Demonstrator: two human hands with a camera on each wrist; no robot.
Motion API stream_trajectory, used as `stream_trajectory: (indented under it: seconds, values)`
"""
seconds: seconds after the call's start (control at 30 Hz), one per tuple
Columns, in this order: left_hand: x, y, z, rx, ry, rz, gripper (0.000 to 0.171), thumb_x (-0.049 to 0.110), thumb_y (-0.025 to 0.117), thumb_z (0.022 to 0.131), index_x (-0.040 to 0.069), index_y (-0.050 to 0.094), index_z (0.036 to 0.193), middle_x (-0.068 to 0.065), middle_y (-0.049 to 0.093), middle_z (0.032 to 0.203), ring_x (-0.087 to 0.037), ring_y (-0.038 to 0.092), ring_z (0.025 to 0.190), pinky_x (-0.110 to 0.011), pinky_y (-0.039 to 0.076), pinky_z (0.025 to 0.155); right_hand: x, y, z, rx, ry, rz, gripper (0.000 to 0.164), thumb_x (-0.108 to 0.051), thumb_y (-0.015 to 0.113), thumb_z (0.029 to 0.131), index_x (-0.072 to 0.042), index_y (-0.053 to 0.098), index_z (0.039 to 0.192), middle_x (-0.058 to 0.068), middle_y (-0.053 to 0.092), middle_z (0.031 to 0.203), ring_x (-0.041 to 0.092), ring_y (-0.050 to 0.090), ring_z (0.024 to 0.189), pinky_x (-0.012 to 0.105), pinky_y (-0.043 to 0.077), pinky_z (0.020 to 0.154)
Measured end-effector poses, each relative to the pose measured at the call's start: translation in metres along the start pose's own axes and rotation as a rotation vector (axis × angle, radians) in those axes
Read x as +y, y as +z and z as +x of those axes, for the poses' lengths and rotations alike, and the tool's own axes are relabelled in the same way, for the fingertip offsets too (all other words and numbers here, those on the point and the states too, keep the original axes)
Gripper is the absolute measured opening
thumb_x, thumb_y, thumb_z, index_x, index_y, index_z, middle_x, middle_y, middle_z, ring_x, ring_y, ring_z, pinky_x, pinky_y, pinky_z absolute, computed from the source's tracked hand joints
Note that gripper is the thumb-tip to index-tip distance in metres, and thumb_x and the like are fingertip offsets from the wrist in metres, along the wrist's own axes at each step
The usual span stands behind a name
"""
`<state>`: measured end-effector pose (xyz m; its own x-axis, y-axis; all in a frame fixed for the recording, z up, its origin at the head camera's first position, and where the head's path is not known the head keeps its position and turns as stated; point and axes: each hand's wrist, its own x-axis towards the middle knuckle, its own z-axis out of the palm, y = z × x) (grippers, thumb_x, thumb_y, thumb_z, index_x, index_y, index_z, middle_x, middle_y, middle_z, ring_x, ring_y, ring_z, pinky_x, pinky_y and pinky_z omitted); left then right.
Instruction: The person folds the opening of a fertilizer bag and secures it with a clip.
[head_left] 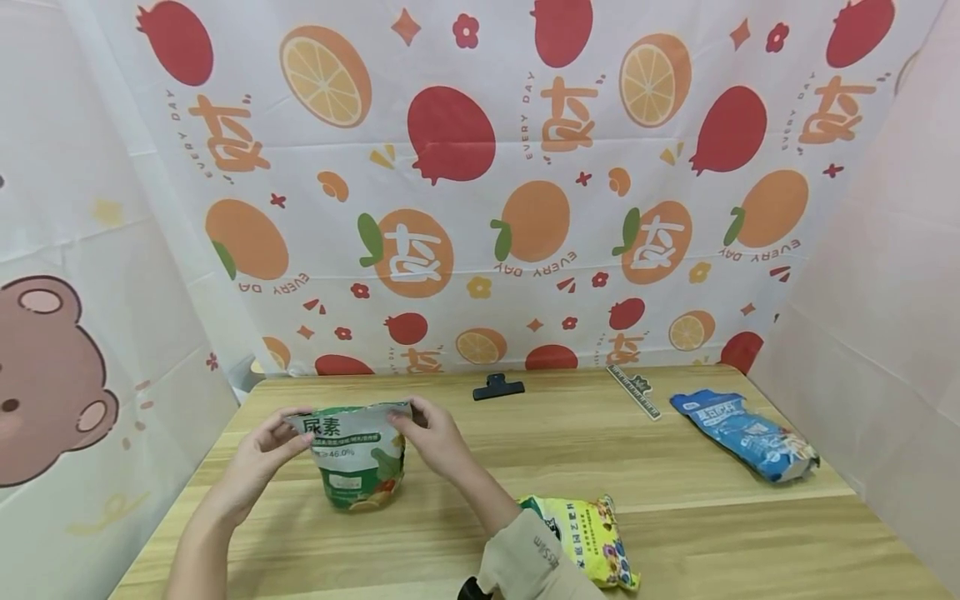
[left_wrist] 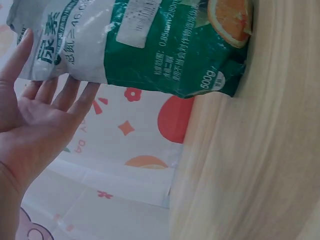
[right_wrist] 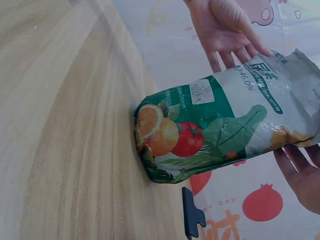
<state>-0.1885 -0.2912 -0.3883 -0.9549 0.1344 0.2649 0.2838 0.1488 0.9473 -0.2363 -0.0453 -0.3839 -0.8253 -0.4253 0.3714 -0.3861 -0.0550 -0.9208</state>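
Observation:
A green and silver fertilizer bag [head_left: 347,483], printed with fruit and vegetables, stands upright on the left part of the table. At its upper left corner, my left hand [head_left: 258,450] pinches the edge, thumb in front and fingers behind. My right hand [head_left: 438,437] grips the opposite upper corner the same way. The left wrist view shows the bag's side [left_wrist: 150,55] and the left hand [left_wrist: 42,120] with its thumb over the silver top. Partly cut off in the right wrist view, the right hand [right_wrist: 305,182] has its fingers behind the bag [right_wrist: 215,125].
Under the right forearm lies a yellow fertilizer bag [head_left: 585,533], partly covered by the sleeve. A blue bag [head_left: 750,437] rests toward the right edge of the wooden table [head_left: 712,533]. Near the back edge are a black clip [head_left: 498,388] and a ruler [head_left: 628,387], before a fruit-print curtain [head_left: 480,242].

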Motion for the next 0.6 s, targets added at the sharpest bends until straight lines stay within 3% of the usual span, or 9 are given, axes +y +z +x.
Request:
stream_trajectory:
  seconds: [0.17,0.43,0.6]
  values:
    - [0.003,-0.001,0.005,0.032,0.060,-0.081,0.025,0.008,0.048,0.096,0.010,0.059,0.118,0.007,0.064,0.102,-0.005,0.057,0.096,-0.015,0.042,0.082,-0.023,-0.004,-0.006,0.004,-0.011,-0.002,0.018,-0.009,0.053,0.094,0.006,0.061,0.101,0.004,0.060,0.090,0.003,0.051,0.078,0.023,0.047,0.070]
    - [0.004,0.001,0.006,0.137,0.022,-0.063,0.024,0.012,0.053,0.094,0.003,0.063,0.114,0.010,0.066,0.098,-0.002,0.058,0.092,-0.014,0.044,0.078,0.010,-0.002,0.005,0.017,-0.033,-0.014,0.020,-0.018,0.054,0.094,-0.001,0.063,0.098,-0.003,0.057,0.083,0.009,0.049,0.074,0.019,0.044,0.063]
    - [0.002,0.002,0.005,0.181,0.024,-0.053,0.020,0.013,0.055,0.093,0.009,0.068,0.109,0.012,0.066,0.095,-0.002,0.059,0.090,-0.012,0.041,0.078,0.012,0.000,0.006,0.054,-0.081,-0.055,0.023,-0.022,0.055,0.094,-0.002,0.060,0.084,-0.005,0.048,0.068,0.007,0.043,0.063,0.018,0.037,0.054]
